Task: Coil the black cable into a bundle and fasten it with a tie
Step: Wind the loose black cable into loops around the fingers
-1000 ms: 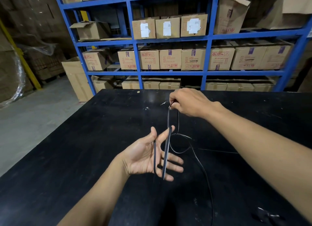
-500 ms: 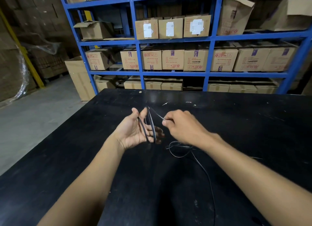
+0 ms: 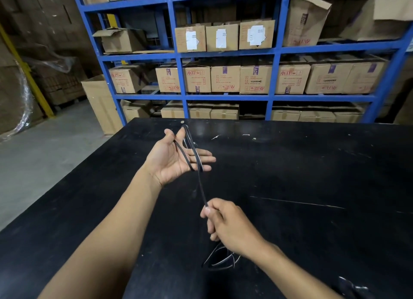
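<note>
A thin black cable (image 3: 199, 164) is looped over my left hand (image 3: 176, 158), which is held palm up above the black table (image 3: 312, 175) with fingers spread; a couple of loops run across the palm from the fingertips. From there one strand runs down to my right hand (image 3: 228, 222), nearer me, which pinches it between thumb and fingers. Loose turns of the cable (image 3: 220, 259) lie on the table just under my right wrist. I cannot make out a tie for certain.
Blue steel shelving (image 3: 225, 97) loaded with cardboard boxes stands behind the table's far edge. A tall carton (image 3: 100, 104) sits on the concrete floor at the left. A small dark object (image 3: 355, 288) lies near the table's front right.
My right hand has dropped from beside the left hand down toward me, drawing the cable strand out. The left hand opened its fingers and kept the loops.
</note>
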The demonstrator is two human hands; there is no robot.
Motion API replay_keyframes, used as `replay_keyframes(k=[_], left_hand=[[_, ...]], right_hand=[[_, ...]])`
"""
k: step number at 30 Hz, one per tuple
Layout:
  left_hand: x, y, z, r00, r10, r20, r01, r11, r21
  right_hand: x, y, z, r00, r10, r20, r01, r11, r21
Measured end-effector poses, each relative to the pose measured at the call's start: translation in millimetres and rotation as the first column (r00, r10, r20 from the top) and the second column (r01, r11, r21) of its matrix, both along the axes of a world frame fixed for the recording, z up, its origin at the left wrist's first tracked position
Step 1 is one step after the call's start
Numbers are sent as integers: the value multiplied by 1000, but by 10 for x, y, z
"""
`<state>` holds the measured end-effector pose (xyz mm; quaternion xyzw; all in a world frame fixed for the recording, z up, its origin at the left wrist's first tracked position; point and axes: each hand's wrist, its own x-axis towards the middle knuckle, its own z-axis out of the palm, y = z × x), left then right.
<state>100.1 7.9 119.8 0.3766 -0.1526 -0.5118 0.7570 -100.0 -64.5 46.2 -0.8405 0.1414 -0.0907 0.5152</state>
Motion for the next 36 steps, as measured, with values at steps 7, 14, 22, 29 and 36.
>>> replay_keyframes(k=[7, 14, 22, 29, 36], left_hand=[[-148, 82, 217, 982, -166, 89, 171, 984, -55], [-406, 215, 296, 900, -390, 197, 405, 913, -42], [-608, 194, 107, 850, -502, 161, 503, 864, 38], [-691, 169, 41, 812, -563, 155, 563, 825, 51], [-698, 122, -18, 816, -560, 145, 547, 828, 122]], right_hand=[[105, -151, -212, 997, 18, -76, -29, 989, -148], [319, -694, -44, 987, -132, -93, 97, 946, -310], [516, -984, 668, 994, -90, -58, 35, 784, -619], [611, -1161, 1012, 996, -83, -14, 40, 613, -789], [633, -1187, 1172, 999, -53, -10, 21, 553, -833]])
